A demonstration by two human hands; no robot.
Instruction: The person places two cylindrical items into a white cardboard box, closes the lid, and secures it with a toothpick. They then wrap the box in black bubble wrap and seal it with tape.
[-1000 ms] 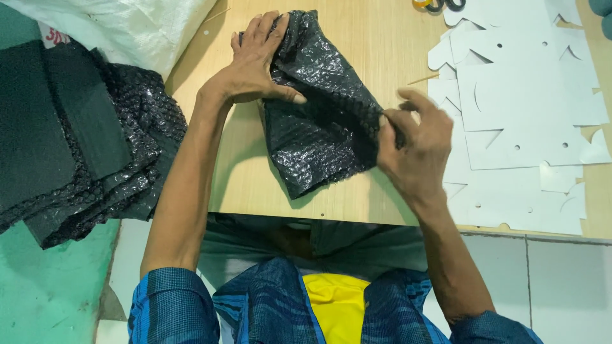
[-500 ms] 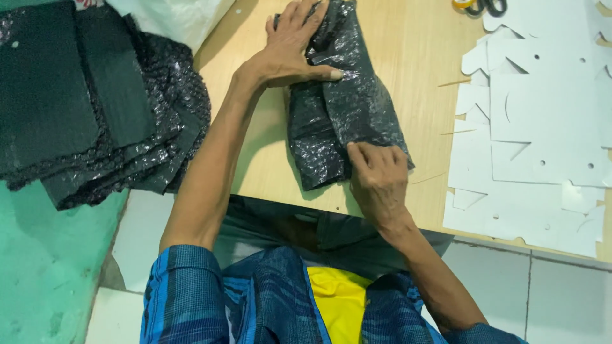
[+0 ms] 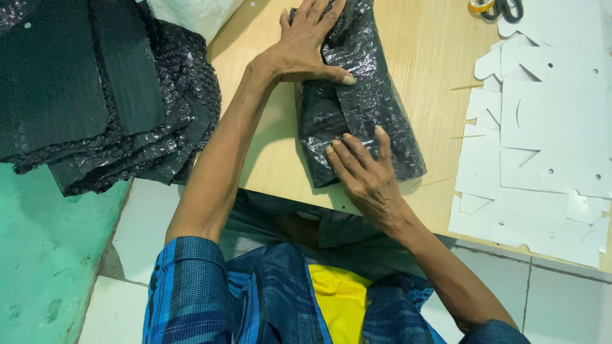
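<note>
A folded bundle of black bubble wrap (image 3: pixel 366 105) lies on the wooden table (image 3: pixel 433 57). My left hand (image 3: pixel 306 44) presses flat on its upper left part, fingers spread, thumb laid across a fold. Pressing on the bundle's lower end, near the table's front edge, is my right hand (image 3: pixel 363 172), flat with fingers together. Neither hand grips anything; both rest on the wrap.
A stack of black bubble wrap sheets (image 3: pixel 95 95) lies at the left. White cut card pieces (image 3: pixel 548 140) cover the table's right side. Scissors (image 3: pixel 500 7) and a tape roll sit at the top right. A white bag (image 3: pixel 191 13) is at the top.
The right hand moved from the bundle's right edge to its lower end and now lies flat. The wrap has been folded narrower. The view has shifted.
</note>
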